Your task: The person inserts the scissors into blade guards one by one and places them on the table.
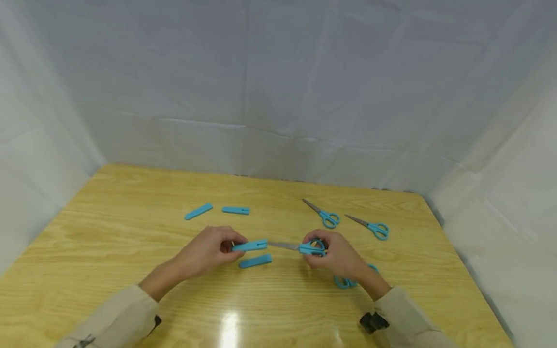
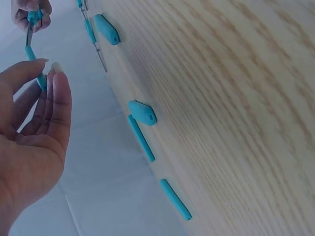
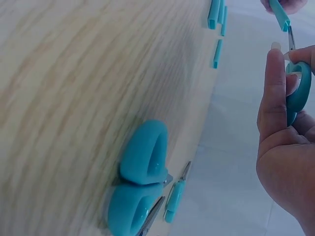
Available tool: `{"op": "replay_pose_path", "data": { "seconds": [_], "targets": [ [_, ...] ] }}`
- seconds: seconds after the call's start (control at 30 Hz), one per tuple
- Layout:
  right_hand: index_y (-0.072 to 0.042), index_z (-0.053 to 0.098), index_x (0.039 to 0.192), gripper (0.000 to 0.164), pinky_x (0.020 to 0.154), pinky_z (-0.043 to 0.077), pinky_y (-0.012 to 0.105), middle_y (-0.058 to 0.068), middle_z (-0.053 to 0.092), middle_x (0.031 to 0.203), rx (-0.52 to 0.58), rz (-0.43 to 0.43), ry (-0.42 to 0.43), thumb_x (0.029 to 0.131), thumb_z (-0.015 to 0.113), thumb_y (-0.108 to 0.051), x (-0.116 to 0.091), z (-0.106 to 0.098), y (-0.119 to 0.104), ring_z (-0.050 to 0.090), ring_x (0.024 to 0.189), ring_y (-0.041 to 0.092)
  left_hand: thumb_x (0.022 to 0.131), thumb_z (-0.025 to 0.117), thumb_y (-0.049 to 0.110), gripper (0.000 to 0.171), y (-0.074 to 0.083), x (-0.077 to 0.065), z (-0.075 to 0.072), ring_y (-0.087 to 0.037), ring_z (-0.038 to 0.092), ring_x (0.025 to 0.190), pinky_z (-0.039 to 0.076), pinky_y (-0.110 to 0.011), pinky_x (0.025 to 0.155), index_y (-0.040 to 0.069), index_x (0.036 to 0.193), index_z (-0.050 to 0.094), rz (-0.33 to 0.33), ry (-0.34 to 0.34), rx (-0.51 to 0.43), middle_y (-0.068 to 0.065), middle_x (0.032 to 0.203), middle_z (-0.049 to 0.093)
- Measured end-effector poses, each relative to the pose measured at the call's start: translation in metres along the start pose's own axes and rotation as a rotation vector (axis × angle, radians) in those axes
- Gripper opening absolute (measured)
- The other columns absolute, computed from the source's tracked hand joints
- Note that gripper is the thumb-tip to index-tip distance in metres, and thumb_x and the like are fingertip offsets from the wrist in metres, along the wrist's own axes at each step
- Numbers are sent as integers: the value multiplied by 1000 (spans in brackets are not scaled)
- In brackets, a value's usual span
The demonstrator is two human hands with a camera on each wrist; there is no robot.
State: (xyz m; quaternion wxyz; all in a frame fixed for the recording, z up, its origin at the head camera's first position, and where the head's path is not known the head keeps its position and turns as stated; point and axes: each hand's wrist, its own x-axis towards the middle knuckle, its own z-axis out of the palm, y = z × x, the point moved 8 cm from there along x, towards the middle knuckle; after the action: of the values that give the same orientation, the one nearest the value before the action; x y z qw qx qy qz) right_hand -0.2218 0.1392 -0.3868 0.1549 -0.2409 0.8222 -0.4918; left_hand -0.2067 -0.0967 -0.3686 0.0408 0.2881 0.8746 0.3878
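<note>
Left hand [image 1: 208, 250] pinches the closed end of a light-blue blade cover [image 1: 252, 245] between thumb and fingers, slotted end facing right. Right hand [image 1: 338, 252] grips light-blue-handled scissors [image 1: 306, 248] by the finger loops, blades together and pointing left at the cover. Blade tip sits right at the cover's mouth; can't tell if it's inside. Both parts are held up off the desk [image 1: 130, 217], roughly in line, between the two hands.

Second blue cover [image 1: 255, 261] lies on the desk just on the near side of the held one. Two more farther back, left of centre: one angled cover [image 1: 198, 211], one nearly level cover [image 1: 236, 210], apart from each other.

Back right: two loose pairs, left-hand pair [image 1: 329, 218] and right-hand pair [image 1: 376, 230], near each other, tips toward back left. More blue scissor handles [image 1: 345, 282] on the desk under the right forearm, partly hidden by it.

Light beige sleeves [image 1: 117, 316] on both arms. White sheeting [image 1: 278, 87] behind the desk and at both sides.
</note>
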Motion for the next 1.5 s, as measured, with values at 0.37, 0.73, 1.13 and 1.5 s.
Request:
{"op": "replay_pose_path", "data": {
  "seconds": [0.37,0.73,1.13,1.5],
  "targets": [
    [-11,62,109,20,51,43,25,4,59,77,-31,1,8,90,68,-16,0,2,10,47,59,12,89,70,14,16,-3,-3,2,-5,54,68,49,-23,57,9,104,71,15,6,-8,9,86,62],
    [-17,64,108,20,51,41,25,-1,54,71,-140,-15,10,88,69,-21,4,10,5,43,56,10,88,70,14,18,6,1,7,-2,53,68,48,-22,58,8,105,71,44,-27,46,9,85,60],
    [-4,52,114,24,50,48,28,13,60,68,57,-68,-3,92,57,3,7,27,-14,58,55,32,87,72,15,18,16,5,16,-3,51,63,47,-23,53,7,103,72,41,-8,4,10,81,63],
    [-9,49,112,20,45,43,26,1,49,59,91,-89,-5,94,58,-4,5,32,-4,42,46,11,89,69,14,20,26,3,20,-1,48,61,45,-22,52,4,106,71,56,33,59,6,83,65]
  ]
}}
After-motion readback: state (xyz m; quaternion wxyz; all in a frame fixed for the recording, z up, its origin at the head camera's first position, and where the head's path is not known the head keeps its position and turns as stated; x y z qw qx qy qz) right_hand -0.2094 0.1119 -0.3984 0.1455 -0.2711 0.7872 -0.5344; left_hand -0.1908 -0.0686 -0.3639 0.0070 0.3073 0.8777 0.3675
